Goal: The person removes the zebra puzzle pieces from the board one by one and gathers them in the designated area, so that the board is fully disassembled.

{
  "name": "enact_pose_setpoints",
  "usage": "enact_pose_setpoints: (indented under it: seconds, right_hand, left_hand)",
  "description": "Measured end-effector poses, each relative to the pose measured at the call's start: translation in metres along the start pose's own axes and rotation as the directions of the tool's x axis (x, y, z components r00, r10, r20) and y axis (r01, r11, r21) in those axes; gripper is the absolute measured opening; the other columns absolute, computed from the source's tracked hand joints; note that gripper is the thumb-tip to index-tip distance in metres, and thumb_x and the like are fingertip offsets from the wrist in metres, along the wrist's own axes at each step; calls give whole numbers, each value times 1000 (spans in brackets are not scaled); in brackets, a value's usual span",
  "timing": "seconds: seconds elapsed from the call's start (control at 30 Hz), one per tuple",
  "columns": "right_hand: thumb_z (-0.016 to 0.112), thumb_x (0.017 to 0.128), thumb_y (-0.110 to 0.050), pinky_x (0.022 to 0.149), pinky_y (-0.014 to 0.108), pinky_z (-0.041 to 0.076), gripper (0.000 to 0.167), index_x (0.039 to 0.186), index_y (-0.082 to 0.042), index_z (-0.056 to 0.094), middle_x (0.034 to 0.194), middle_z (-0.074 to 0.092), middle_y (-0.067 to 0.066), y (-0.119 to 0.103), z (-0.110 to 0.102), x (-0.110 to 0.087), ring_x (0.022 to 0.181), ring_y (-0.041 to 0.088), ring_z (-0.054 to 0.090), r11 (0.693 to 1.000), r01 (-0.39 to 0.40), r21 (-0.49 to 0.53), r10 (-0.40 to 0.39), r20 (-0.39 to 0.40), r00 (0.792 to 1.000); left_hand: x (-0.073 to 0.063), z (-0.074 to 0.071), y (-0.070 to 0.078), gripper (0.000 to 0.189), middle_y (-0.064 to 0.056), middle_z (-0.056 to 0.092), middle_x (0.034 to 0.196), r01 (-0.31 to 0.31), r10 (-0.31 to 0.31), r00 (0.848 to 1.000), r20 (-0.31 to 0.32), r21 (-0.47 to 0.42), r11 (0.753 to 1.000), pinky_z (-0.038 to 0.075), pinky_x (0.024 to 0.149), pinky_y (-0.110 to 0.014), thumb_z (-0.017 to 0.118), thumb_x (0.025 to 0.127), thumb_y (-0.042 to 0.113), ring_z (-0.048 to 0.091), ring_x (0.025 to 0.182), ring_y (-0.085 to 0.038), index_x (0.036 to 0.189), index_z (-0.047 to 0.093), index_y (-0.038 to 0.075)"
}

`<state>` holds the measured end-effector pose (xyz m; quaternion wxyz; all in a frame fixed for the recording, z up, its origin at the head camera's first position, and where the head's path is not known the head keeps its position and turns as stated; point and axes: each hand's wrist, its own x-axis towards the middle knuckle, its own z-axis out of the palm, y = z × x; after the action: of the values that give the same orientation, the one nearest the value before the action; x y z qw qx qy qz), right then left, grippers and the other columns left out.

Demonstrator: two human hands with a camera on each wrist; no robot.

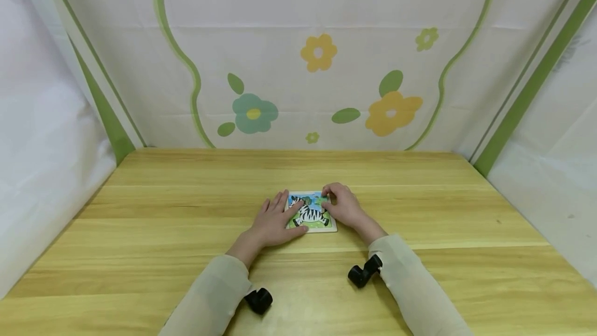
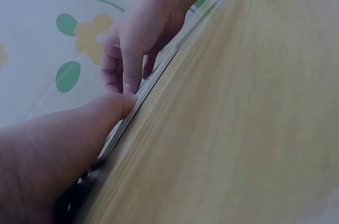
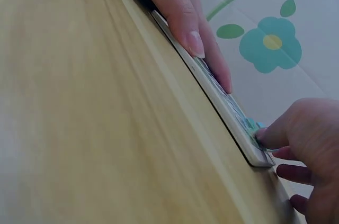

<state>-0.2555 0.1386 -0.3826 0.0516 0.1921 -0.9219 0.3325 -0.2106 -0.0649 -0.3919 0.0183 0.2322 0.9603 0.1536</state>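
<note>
A small square jigsaw puzzle (image 1: 322, 231) with a pale frame and a zebra picture lies flat on the table. My left hand (image 1: 272, 224) rests on its left side with fingers spread, the thumb near the lower edge and the index finger over the picture. At the upper right corner, my right hand (image 1: 345, 206) pinches a green and blue puzzle piece (image 3: 251, 124) between thumb and fingers. In the right wrist view that piece stands slightly tilted above the board. The right fingers partly cover this corner in the head view.
The wood-grain table (image 1: 186, 191) surrounds the puzzle. Behind it hangs a white cloth (image 1: 280, 9) with printed flowers, and white cloth walls stand at both sides. A black wrist camera (image 1: 364, 272) sits by the right cuff, another (image 1: 259, 301) by the left.
</note>
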Motion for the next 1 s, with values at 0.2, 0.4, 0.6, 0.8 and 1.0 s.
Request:
enact_pose_setpoints:
  seconds: [0.2,0.4,0.6,0.8,1.0]
  right_hand:
    - [62,79,-9,87,40,34,30,106,2,56,104,52,12,-2,1,-2,100,27,44,1000,-11,-6,11,-12,1000]
    - [62,80,-12,86,42,34,36,111,5,55,110,49,16,-2,-1,-3,102,30,41,999,-18,-34,18,-1,1000]
    - [63,79,-11,85,42,34,32,108,1,57,108,51,14,2,0,-4,101,29,42,1000,-18,8,18,-27,999]
    - [61,79,-5,71,34,42,24,103,-1,60,86,57,6,5,0,-4,80,20,51,989,-16,148,32,-102,994]
    - [61,78,-2,66,31,43,25,103,-1,61,77,56,2,8,0,-3,71,16,52,985,-7,172,27,-116,993]
  left_hand:
    - [0,-1,3,68,-16,6,141,-2,2,1000,2,0,1000,5,98,-47,34,82,60,1,128,-28,137,26,22]
    - [2,-1,4,68,-16,6,142,5,-5,1000,11,-2,1000,4,99,-47,34,82,61,1,128,-28,137,25,23]
    - [3,0,5,68,-15,5,142,8,-8,1000,14,-4,1000,3,99,-47,34,82,61,1,128,-27,138,24,23]
    - [2,0,6,68,-16,6,142,-3,3,1000,6,-16,1000,4,98,-47,35,82,61,2,128,-28,137,26,22]
    - [2,-3,9,68,-16,6,141,-2,3,1000,10,-26,1000,4,98,-48,36,82,60,1,128,-28,137,27,21]
